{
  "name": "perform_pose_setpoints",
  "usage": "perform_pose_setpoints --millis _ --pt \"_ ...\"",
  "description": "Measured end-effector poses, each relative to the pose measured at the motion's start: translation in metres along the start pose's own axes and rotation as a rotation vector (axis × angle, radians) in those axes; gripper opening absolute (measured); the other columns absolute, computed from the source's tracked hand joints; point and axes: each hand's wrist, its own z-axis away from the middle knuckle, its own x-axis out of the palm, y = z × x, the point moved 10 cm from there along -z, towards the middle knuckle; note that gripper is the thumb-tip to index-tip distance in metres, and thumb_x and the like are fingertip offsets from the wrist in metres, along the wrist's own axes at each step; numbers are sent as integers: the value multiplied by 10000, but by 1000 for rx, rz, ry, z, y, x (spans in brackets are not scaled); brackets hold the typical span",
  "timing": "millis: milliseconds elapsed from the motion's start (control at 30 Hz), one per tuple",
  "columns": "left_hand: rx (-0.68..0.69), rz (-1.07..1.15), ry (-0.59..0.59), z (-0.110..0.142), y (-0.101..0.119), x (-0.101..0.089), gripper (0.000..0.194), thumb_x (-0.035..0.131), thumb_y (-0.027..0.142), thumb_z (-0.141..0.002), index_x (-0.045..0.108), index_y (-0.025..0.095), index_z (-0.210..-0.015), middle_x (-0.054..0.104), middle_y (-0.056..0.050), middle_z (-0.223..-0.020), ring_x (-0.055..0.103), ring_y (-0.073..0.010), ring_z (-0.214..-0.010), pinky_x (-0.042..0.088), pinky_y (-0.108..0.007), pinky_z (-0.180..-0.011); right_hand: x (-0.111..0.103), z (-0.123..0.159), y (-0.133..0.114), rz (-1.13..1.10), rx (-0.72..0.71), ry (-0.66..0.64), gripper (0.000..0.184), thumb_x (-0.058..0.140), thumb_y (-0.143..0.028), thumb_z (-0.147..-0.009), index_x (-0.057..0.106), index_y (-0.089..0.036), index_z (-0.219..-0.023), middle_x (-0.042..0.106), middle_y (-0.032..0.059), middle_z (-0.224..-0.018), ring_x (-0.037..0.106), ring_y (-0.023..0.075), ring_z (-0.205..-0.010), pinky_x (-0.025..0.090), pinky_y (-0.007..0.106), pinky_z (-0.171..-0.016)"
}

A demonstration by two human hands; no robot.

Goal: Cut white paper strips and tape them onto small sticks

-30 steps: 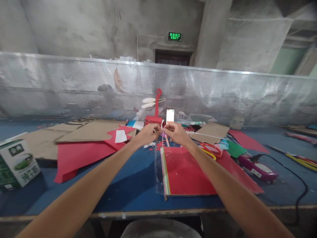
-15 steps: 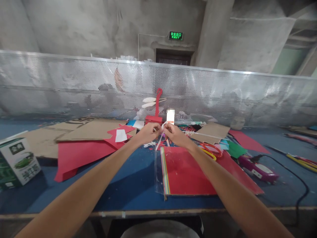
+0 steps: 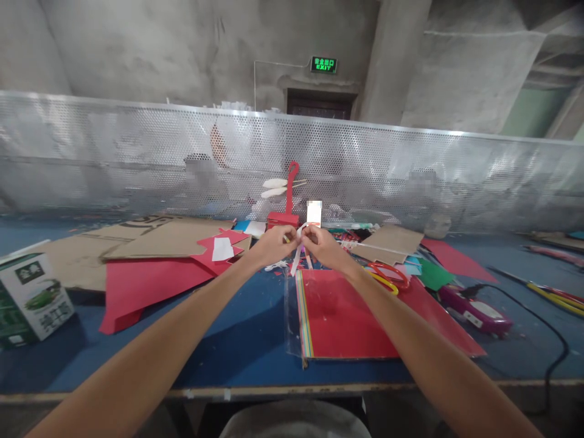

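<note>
Fingertips of my left hand (image 3: 279, 242) and my right hand (image 3: 320, 243) meet over the table, both pinched closed on a thin white strip (image 3: 296, 260). One end of the strip hangs down between the hands; whether it is paper or tape I cannot tell. Below and to the right lies a pack of red paper (image 3: 351, 316) in a clear sleeve, with coloured sheet edges along its left side. Behind the hands stands a red paper piece with a tall hooked stem (image 3: 291, 188). A bright white phone-like rectangle (image 3: 314, 213) is just beyond my right hand.
Cardboard sheets (image 3: 155, 240) and red paper (image 3: 155, 289) lie at left, near a green-and-white carton (image 3: 36, 295). Red-and-yellow-handled scissors (image 3: 390, 277), green paper (image 3: 433, 274) and a purple device (image 3: 477, 310) with a black cable are at right. A perforated metal screen (image 3: 365, 164) runs behind.
The hanging end of the white strip has swung slightly to the right and turned to show a wider face. Both hands stay in nearly the same place.
</note>
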Motion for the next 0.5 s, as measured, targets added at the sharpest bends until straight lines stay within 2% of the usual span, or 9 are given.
perform_pose_setpoints --millis 200,500 --pt "-59 -74 27 0 -9 3 189 537 312 -821 642 156 -800 672 -48 -732 588 -142 -621 392 -232 -563 -3 2 -15 194 -124 48 89 473 -258 -840 508 -181 -814 538 -14 -705 476 125 -625 356 235 -599" --pt "-46 -9 35 -1 -7 -1 167 519 279 -805 621 154 -764 641 -20 -690 580 -130 -608 394 -217 -548 -4 1 -8 86 -43 41 149 453 -326 -879 491 -193 -823 553 -11 -691 486 128 -588 374 230 -556"
